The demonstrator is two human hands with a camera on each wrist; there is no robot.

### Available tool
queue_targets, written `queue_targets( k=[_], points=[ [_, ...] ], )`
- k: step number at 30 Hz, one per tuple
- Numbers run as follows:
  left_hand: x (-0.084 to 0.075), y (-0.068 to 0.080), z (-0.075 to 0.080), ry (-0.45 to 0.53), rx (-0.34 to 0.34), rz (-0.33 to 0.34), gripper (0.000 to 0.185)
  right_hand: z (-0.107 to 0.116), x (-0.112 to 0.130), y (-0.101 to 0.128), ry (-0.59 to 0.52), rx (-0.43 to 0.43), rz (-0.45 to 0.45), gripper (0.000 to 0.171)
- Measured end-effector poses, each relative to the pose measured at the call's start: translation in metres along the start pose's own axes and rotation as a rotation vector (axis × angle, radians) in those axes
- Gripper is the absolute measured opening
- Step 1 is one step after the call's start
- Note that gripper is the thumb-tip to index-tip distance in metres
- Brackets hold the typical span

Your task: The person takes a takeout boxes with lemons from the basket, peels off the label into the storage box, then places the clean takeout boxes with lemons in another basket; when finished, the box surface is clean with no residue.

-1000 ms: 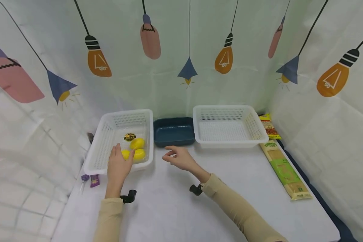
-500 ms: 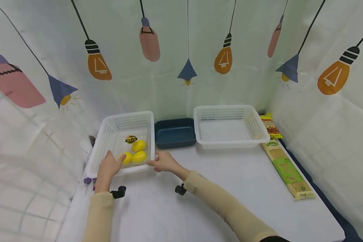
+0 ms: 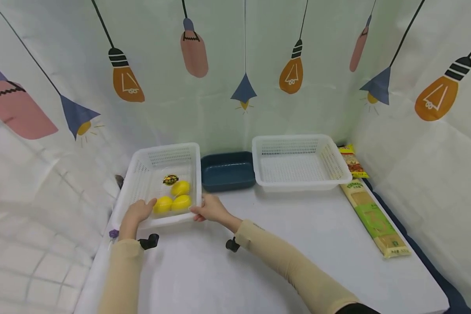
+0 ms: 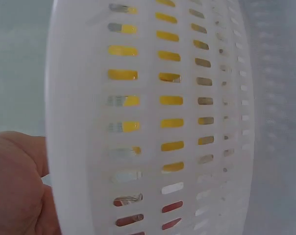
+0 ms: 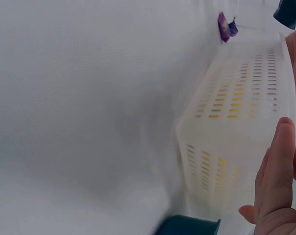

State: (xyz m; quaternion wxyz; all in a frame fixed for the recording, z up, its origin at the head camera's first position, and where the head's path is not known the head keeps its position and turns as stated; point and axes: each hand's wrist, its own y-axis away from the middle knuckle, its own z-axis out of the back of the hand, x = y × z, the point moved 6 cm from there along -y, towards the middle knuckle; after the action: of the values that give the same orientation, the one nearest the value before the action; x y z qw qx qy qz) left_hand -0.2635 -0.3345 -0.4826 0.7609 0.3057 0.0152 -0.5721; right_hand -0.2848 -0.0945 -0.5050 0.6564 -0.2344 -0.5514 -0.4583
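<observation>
On the left side of the white table (image 3: 259, 244), a white slotted basket (image 3: 143, 181) is held at its near edge by both hands, one at each front corner, so that its weight would be shared evenly and it would stay level. The left hand (image 3: 135, 213) is curled over the near left rim, with the thumb inside beside the lemons (image 3: 172, 198); the right hand (image 3: 209, 209) grips the near right corner, its fingers wrapped round the wall. Three lemons and a dark round label (image 3: 170, 179) lie in a clear pack on the basket floor, towards the near right. Just beside the basket a dark blue tray (image 3: 227, 171) is set, and beyond it a second white basket (image 3: 298, 163). Along the right edge a long pack of noodles (image 3: 374, 218) and a yellow packet (image 3: 352, 161) are laid, well apart from the hands.
</observation>
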Motion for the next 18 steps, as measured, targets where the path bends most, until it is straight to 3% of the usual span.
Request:
queue_targets(
  k=[5,13,18],
  points=[
    [0.006,-0.004,0.002,0.127,0.023,-0.034,0.078,-0.001,0.000,0.002,-0.016,0.000,-0.002,0.051],
    [0.018,-0.007,-0.001,0.415,0.110,0.008,0.081,-0.002,0.001,0.003,-0.018,-0.002,-0.025,0.052],
    [0.017,-0.007,0.001,0.480,0.099,-0.021,0.074,-0.001,0.002,0.002,-0.008,-0.004,-0.041,0.050]
  ],
)
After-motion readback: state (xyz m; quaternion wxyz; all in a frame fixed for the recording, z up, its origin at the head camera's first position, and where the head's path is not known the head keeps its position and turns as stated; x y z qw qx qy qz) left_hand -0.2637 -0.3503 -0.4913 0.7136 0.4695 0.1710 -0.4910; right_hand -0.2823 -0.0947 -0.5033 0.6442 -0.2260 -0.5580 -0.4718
